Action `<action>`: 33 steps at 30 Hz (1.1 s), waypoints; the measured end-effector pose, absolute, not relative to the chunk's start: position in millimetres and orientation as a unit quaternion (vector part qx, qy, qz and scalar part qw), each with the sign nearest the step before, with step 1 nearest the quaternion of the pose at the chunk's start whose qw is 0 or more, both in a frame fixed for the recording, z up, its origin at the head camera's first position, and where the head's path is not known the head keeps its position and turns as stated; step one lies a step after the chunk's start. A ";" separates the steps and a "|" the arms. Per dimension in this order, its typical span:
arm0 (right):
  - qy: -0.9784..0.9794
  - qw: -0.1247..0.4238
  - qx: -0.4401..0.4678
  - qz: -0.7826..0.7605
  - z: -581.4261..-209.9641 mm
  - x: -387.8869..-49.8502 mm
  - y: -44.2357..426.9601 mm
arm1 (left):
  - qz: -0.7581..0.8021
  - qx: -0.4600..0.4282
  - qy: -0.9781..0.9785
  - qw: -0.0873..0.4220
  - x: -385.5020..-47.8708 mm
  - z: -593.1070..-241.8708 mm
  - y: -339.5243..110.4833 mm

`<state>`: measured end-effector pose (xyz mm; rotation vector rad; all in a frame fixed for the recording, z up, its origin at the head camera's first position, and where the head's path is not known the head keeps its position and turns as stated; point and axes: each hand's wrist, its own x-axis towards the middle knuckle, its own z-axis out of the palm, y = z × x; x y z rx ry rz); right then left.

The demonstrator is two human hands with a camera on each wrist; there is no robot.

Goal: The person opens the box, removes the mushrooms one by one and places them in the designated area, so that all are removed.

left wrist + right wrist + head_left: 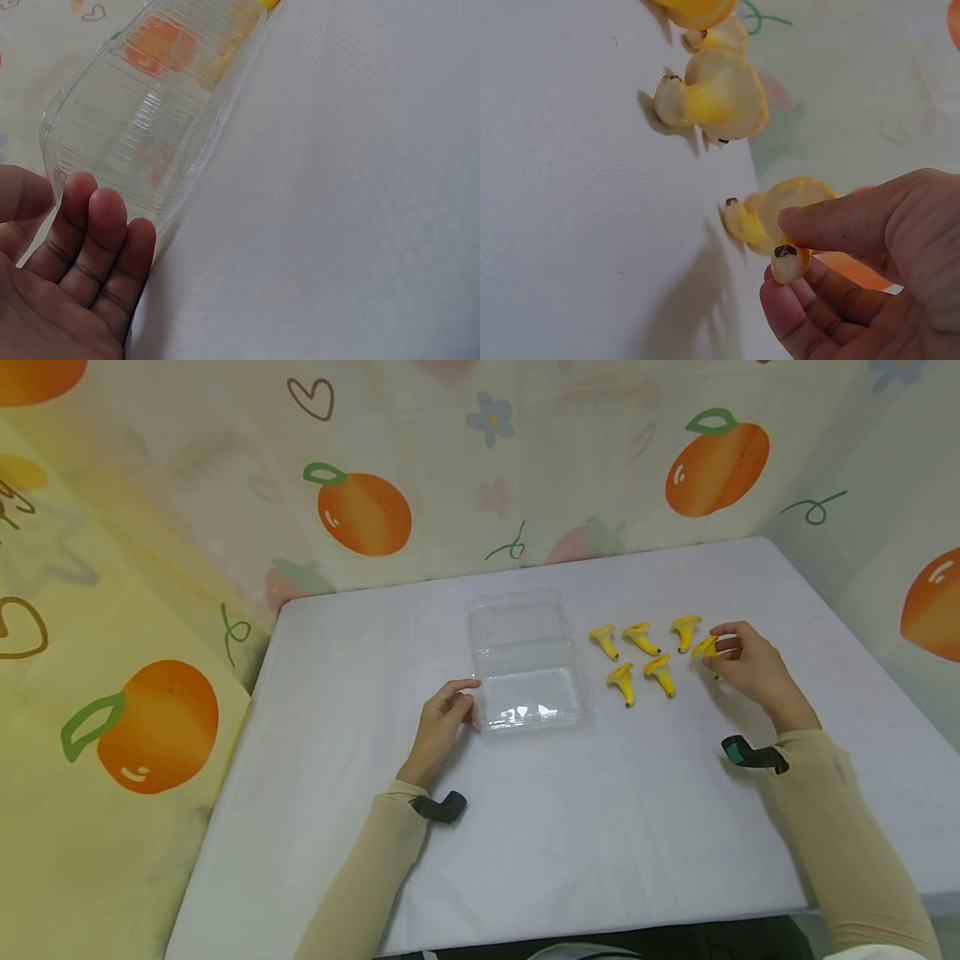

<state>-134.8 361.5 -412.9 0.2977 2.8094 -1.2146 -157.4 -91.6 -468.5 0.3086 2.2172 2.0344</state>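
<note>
A clear plastic clamshell box (pixel 528 697) lies with its lid (pixel 517 617) folded back toward the wall. My left hand (pixel 442 727) is at the box's left side. Its fairly straight fingertips touch the side wall below the rim (pixel 56 112) in the left wrist view. To the right, my right hand (pixel 750 668) pinches a yellow chanterelle mushroom (pixel 706 647) between thumb and fingers. The dark stem end of that chanterelle (pixel 787 268) points toward the right wrist camera. Several more chanterelles (pixel 641 637) lie on the table between box and right hand.
The loose chanterelles form two rough rows, the nearer one including a mushroom (pixel 621 683) close to the box. A white cloth covers the table (pixel 562 827). Behind it hangs a curtain (pixel 450 452) printed with oranges.
</note>
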 end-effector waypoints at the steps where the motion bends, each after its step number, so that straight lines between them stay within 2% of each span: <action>1: 0.913 0.034 0.097 -0.394 -413.2 -134.5 361.5 | 0.671 0.102 0.732 0.059 -157.3 -468.4 -91.7; 33: 0.919 0.041 0.101 -0.380 -421.1 -131.0 359.8 | 0.675 0.092 0.729 0.066 -155.5 -464.3 -93.8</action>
